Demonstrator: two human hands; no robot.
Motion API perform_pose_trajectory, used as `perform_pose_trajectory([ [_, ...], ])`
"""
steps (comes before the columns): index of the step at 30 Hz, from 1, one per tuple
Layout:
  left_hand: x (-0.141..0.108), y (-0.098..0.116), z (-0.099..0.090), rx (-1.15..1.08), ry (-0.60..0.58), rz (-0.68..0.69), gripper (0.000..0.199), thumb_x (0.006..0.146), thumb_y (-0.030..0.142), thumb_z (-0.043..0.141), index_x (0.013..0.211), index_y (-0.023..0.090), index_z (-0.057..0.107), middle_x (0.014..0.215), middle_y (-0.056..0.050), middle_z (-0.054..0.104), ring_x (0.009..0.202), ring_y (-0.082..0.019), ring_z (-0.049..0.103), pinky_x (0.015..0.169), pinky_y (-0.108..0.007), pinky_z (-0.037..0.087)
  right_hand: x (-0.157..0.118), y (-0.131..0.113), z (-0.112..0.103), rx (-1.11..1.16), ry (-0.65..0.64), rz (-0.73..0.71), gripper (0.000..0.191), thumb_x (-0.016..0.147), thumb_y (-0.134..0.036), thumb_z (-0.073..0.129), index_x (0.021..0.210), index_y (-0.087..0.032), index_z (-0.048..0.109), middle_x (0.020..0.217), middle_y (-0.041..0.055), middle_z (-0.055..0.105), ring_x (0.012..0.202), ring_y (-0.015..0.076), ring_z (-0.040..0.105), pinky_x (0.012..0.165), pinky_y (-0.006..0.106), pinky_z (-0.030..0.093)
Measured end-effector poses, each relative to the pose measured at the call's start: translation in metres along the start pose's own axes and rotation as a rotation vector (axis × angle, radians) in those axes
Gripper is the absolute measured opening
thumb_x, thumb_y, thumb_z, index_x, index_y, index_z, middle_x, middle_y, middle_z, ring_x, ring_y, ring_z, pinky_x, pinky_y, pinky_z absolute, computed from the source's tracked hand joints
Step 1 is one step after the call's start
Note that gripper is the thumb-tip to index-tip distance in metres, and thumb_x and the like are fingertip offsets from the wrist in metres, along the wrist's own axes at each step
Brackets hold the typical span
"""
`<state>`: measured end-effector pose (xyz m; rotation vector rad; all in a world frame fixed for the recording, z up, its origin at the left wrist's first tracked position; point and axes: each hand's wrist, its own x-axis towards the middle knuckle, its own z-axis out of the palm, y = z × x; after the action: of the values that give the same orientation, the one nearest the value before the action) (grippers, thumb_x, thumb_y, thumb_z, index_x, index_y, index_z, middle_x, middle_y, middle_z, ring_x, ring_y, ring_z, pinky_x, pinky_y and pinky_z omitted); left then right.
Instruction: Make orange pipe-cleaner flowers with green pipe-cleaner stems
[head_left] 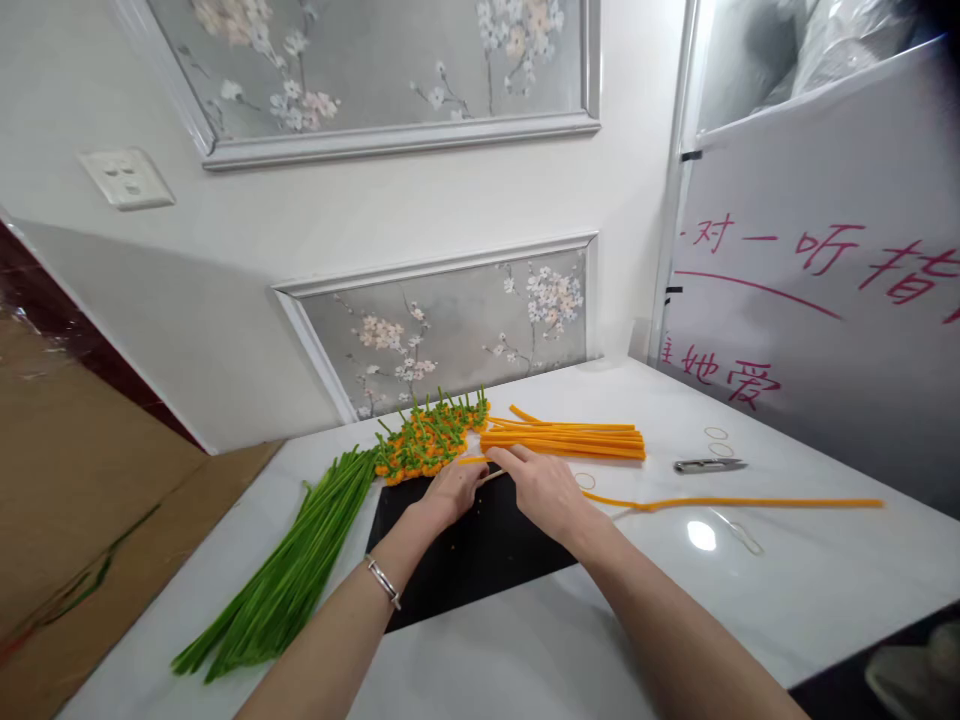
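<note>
Over the black mat (480, 560), my left hand (452, 492) is closed, with a thin pale stick (491, 477) showing at its fingertips. My right hand (546, 490) is closed close beside it, its fingers bent down over the stick's far end. A long orange pipe cleaner (720, 502) runs out from under my right hand to the right across the table. A short orange end also shows above my left fingertips; whether it is the same piece is hidden. Just beyond my right hand lies a bundle of orange pipe cleaners (570, 440).
Orange flowers with green stems (431, 435) are heaped behind my left hand. Green pipe cleaners (300, 560) lie in a bundle at the left. Thread snips (709, 465) and several rubber bands (720, 450) lie at the right on the white table (465, 670). A wall stands behind.
</note>
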<state>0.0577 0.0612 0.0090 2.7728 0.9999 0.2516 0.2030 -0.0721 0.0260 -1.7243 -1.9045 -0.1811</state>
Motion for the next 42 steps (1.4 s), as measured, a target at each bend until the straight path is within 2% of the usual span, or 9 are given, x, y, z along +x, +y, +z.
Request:
perform_pose_trajectory([
  [3, -0.009, 0.004, -0.006, -0.031, 0.029, 0.052, 0.020, 0.087, 0.016, 0.043, 0.096, 0.018, 0.061, 0.105, -0.009, 0.061, 0.099, -0.022, 0.056, 0.090, -0.035, 0.043, 0.000, -0.001, 0.001, 0.023, 0.007, -0.030, 0.043, 0.087, -0.009, 0.040, 0.121, -0.029, 0.057, 0.108, 0.0029, 0.067, 0.090, 0.0182, 0.064, 0.065, 0.024, 0.042],
  [8, -0.046, 0.018, -0.026, -0.136, 0.024, 0.038, 0.022, 0.091, 0.023, 0.037, 0.092, 0.016, 0.058, 0.085, -0.006, 0.062, 0.077, -0.018, 0.057, 0.072, -0.029, 0.046, -0.003, -0.007, 0.001, 0.054, 0.038, -0.073, 0.028, 0.096, -0.034, 0.040, 0.101, -0.031, 0.067, 0.101, 0.0003, 0.068, 0.083, 0.0164, 0.064, 0.063, 0.024, 0.039],
  [10, -0.062, 0.023, -0.032, -0.200, -0.030, 0.026, 0.023, 0.091, 0.026, 0.038, 0.090, 0.017, 0.058, 0.081, -0.003, 0.063, 0.070, -0.016, 0.057, 0.064, -0.026, 0.045, -0.004, -0.008, 0.002, 0.073, 0.068, -0.114, 0.026, 0.096, -0.031, 0.042, 0.099, -0.031, 0.068, 0.102, -0.0006, 0.068, 0.085, 0.0156, 0.063, 0.065, 0.024, 0.039],
  [15, -0.091, 0.030, -0.039, -0.438, -0.141, -0.033, 0.029, 0.089, 0.032, 0.042, 0.076, 0.015, 0.062, 0.078, -0.002, 0.062, 0.073, -0.015, 0.053, 0.068, -0.025, 0.040, -0.008, -0.008, 0.008, 0.140, 0.085, -0.234, 0.024, 0.095, -0.026, 0.045, 0.097, -0.028, 0.069, 0.089, 0.0010, 0.070, 0.083, 0.0150, 0.061, 0.066, 0.025, 0.037],
  [20, -0.109, 0.032, -0.043, -0.628, -0.186, -0.112, 0.032, 0.084, 0.041, 0.051, 0.074, 0.014, 0.065, 0.064, 0.001, 0.052, 0.057, -0.010, 0.042, 0.052, -0.022, 0.031, -0.011, -0.009, 0.018, 0.208, 0.053, -0.380, 0.021, 0.093, -0.024, 0.049, 0.093, -0.024, 0.071, 0.082, 0.0017, 0.071, 0.073, 0.0147, 0.056, 0.068, 0.026, 0.039],
  [24, -0.119, 0.031, -0.044, -0.890, -0.226, -0.190, 0.029, 0.082, 0.040, 0.056, 0.071, 0.014, 0.062, 0.057, 0.004, 0.046, 0.049, -0.007, 0.030, 0.045, -0.021, 0.021, -0.014, -0.015, 0.023, 0.238, 0.014, -0.460, 0.023, 0.093, -0.022, 0.048, 0.094, -0.023, 0.070, 0.081, 0.0021, 0.071, 0.072, 0.0150, 0.055, 0.069, 0.027, 0.040],
  [31, -0.119, 0.024, -0.028, -1.176, -0.245, -0.398, 0.026, 0.084, 0.040, 0.048, 0.077, 0.015, 0.050, 0.064, -0.003, 0.061, 0.039, -0.003, 0.022, 0.039, -0.021, 0.009, -0.019, -0.020, 0.029, 0.296, -0.049, -0.458, 0.021, 0.092, -0.022, 0.049, 0.097, -0.021, 0.069, 0.078, 0.0029, 0.070, 0.068, 0.0149, 0.056, 0.065, 0.027, 0.041],
  [36, -0.121, 0.022, -0.023, -1.210, -0.257, -0.375, 0.027, 0.083, 0.042, 0.050, 0.078, 0.015, 0.051, 0.061, -0.002, 0.059, 0.038, -0.003, 0.022, 0.038, -0.019, 0.010, -0.021, -0.018, 0.026, 0.299, -0.106, -0.449, 0.019, 0.092, -0.024, 0.052, 0.097, -0.022, 0.070, 0.081, 0.0029, 0.071, 0.070, 0.0148, 0.057, 0.067, 0.027, 0.042],
  [42, -0.127, 0.020, -0.026, -1.137, -0.253, -0.214, 0.034, 0.080, 0.046, 0.056, 0.066, 0.015, 0.050, 0.059, 0.002, 0.053, 0.040, -0.003, 0.025, 0.040, -0.021, 0.015, -0.019, -0.011, 0.014, 0.406, -0.261, -0.412, 0.022, 0.093, -0.026, 0.051, 0.102, -0.025, 0.071, 0.087, 0.0024, 0.073, 0.075, 0.0145, 0.059, 0.068, 0.026, 0.045],
])
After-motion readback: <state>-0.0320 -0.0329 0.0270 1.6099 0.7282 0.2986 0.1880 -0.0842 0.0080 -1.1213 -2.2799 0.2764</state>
